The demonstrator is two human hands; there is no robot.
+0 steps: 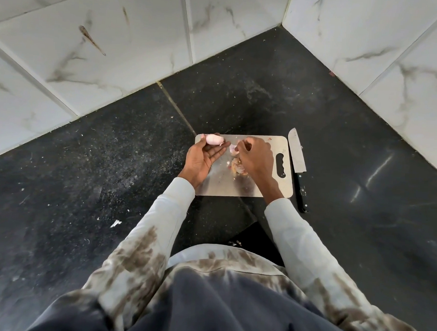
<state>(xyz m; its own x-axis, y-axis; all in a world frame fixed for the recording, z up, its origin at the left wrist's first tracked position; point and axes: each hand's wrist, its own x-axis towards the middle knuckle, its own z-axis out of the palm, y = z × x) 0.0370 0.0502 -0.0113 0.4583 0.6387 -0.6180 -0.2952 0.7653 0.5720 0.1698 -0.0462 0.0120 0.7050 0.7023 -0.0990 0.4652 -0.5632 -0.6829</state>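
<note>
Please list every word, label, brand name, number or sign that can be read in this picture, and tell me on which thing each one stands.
There are none.
The metal cutting board is plain, and the knife beside it shows no readable mark on blade or handle.
The peeled clove held in the left hand, the piece of skin pinched by the right hand, the wall tiles and the dark surface carry no writing.

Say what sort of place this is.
Probably a kitchen counter corner: dark worktop, white marbled wall tiles, a steel cutting board, knife beside it, left hand holding a clove, right hand pinching peel.
</note>
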